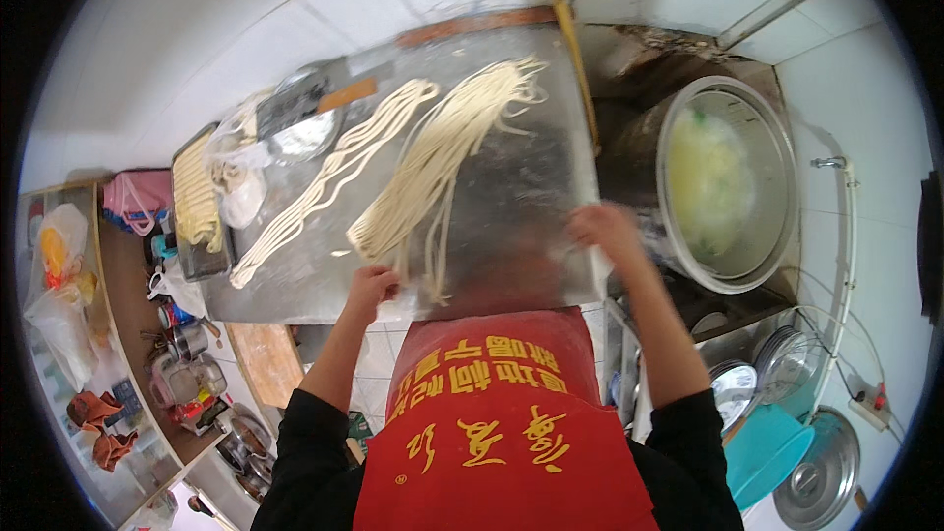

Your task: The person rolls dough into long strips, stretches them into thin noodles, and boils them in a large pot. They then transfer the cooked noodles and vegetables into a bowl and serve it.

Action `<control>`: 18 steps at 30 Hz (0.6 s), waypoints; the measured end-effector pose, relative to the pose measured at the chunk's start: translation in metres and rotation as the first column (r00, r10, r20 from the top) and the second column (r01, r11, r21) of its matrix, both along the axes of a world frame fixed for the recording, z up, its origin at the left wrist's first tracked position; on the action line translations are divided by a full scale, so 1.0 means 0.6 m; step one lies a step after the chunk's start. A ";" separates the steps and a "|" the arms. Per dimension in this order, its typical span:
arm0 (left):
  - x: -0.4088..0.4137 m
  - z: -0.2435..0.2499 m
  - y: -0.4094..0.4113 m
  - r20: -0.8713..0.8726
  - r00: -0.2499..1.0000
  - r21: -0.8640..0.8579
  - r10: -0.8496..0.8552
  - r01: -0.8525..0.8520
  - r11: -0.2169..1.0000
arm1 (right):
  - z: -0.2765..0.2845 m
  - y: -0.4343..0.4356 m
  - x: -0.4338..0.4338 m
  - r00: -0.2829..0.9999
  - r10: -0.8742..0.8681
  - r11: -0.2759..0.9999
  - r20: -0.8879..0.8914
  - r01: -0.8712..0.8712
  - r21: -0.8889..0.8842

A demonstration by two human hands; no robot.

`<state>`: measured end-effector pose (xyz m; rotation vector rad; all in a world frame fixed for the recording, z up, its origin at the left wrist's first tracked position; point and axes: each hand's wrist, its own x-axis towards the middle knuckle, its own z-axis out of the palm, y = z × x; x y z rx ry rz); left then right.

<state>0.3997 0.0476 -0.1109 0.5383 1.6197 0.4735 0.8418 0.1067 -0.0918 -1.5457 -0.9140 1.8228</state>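
On the floured metal worktop (509, 228) lies a thick bundle of pulled dough noodles (435, 162), its loose ends fanned at the upper right. Left of it is a thinner looped bundle of dough strands (343, 166). My left hand (376, 285) is at the front edge, fingers curled, just below the thick bundle's lower end; whether it grips a strand is unclear. My right hand (601, 228), blurred, is over the worktop's right front corner with its fingers bent; its fingertips are too blurred to show if anything is in them.
A large metal pot (726, 184) with pale, cloudy liquid and some green stands right of the worktop. A tray of dough strips (198, 199), a plastic bag (240, 184) and a round metal container (302, 136) are at the left. A turquoise basin (767, 450) and a metal lid (818, 468) are lower right.
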 end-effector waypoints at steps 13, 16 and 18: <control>-0.053 0.061 0.035 0.384 0.896 0.038 -0.221 0.224 0.974 | 0.009 -0.106 -0.500 0.912 0.078 0.988 0.403 -0.123 0.087; -0.104 0.088 0.084 0.530 0.842 0.120 -0.103 0.046 0.992 | -0.030 -0.120 -0.437 0.674 -0.023 0.964 0.739 -0.180 0.194; -0.139 0.083 0.101 0.348 0.879 0.359 -0.326 0.197 0.912 | -0.043 -0.127 -0.377 0.692 0.021 0.996 0.722 -0.074 0.042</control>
